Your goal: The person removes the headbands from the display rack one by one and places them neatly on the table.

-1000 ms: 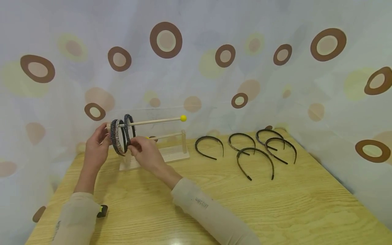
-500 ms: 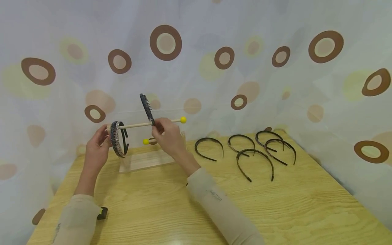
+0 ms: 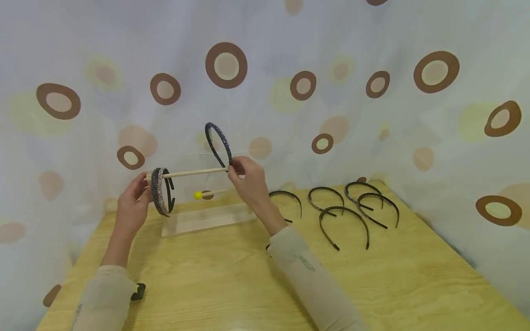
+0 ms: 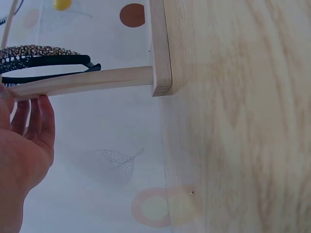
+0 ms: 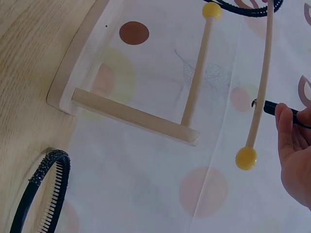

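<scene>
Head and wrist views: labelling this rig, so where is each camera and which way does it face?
Head: on the person's head, facing forward and down at the stand and table; left hand, right hand and sleeves show.
Left wrist: on that wrist, facing the stand's upright; the left hand shows at left.
Right wrist: on that wrist, facing two yellow-tipped rods; the right hand shows at right.
Shared: head and right wrist both show the headband held by the right hand.
</scene>
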A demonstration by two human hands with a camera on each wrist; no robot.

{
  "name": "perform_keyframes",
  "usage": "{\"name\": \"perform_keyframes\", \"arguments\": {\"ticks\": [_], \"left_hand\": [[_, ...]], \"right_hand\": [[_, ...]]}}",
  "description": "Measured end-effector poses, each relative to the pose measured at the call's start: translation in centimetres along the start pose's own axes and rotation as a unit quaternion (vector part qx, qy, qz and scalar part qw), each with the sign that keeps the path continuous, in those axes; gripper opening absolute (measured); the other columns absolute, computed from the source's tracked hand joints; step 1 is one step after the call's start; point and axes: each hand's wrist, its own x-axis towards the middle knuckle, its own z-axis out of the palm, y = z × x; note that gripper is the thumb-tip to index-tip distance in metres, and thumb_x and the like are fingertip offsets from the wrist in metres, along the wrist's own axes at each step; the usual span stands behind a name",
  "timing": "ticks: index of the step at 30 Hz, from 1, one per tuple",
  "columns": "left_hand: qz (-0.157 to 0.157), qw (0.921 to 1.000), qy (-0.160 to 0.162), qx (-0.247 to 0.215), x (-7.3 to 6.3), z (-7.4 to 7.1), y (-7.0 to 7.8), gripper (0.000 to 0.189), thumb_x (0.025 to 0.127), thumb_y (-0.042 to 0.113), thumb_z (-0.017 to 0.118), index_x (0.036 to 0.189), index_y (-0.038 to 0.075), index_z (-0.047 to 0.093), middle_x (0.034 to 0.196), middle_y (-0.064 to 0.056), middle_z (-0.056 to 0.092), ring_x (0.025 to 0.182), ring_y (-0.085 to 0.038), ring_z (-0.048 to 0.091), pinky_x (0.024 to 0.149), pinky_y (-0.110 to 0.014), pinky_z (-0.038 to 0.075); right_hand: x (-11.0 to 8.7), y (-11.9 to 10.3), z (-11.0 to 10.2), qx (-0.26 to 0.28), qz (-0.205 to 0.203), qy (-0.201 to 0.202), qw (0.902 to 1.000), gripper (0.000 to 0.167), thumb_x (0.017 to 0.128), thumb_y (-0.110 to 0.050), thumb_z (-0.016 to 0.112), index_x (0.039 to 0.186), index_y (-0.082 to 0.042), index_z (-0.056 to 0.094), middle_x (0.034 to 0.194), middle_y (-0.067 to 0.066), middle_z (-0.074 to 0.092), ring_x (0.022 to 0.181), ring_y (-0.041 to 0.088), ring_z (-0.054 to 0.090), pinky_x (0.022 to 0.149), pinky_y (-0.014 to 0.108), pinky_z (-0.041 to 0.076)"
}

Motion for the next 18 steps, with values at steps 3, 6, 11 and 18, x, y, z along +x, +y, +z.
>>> {"name": "perform_keyframes", "arguments": {"ticks": [3, 6, 11, 18], "left_hand": [[0.001, 1.0, 0.003, -0.002, -0.1, 0.1, 0.0, 0.051, 0.108, 0.014, 0.051, 0.157, 0.003, 0.038, 0.142, -0.028, 0.052, 0.125, -0.02, 0.054, 0.087, -0.011, 0.052], [-0.003, 1.0, 0.002, 0.0, -0.2, 0.2, 0.0, 0.051, 0.109, 0.015, 0.051, 0.157, 0.004, 0.038, 0.142, -0.027, 0.052, 0.126, -0.023, 0.053, 0.087, -0.011, 0.052], [-0.001, 1.0, 0.001, 0.009, -0.2, 0.1, 0.1, 0.051, 0.109, 0.013, 0.05, 0.158, 0.003, 0.036, 0.142, -0.028, 0.052, 0.129, -0.037, 0.051, 0.087, -0.011, 0.052], [0.0, 0.9998, -0.002, 0.019, 0.0, 0.1, -0.1, 0.051, 0.109, 0.01, 0.048, 0.158, 0.001, 0.034, 0.143, -0.03, 0.05, 0.13, -0.042, 0.049, 0.087, -0.009, 0.05]], "right_hand": [[0.0, 0.3, -0.1, 0.002, 0.003, 0.011, 0.9999, 0.009, 0.092, 0.007, 0.066, 0.1, 0.008, 0.069, 0.093, 0.014, 0.071, 0.08, 0.021, 0.07, 0.074, 0.017, 0.058], [-0.1, 0.5, -0.4, 0.004, 0.0, 0.034, 0.9994, 0.009, 0.091, 0.007, 0.066, 0.099, 0.008, 0.07, 0.091, 0.014, 0.072, 0.077, 0.021, 0.071, 0.072, 0.019, 0.059], [0.2, 0.6, -1.2, 0.021, -0.001, 0.078, 0.9967, 0.011, 0.089, 0.006, 0.067, 0.099, 0.008, 0.071, 0.09, 0.015, 0.072, 0.074, 0.022, 0.071, 0.069, 0.023, 0.061], [0.1, 1.1, -3.1, 0.006, 0.038, 0.096, 0.9946, 0.011, 0.093, 0.002, 0.066, 0.102, 0.005, 0.072, 0.091, 0.012, 0.073, 0.075, 0.019, 0.071, 0.07, 0.025, 0.061]]}}
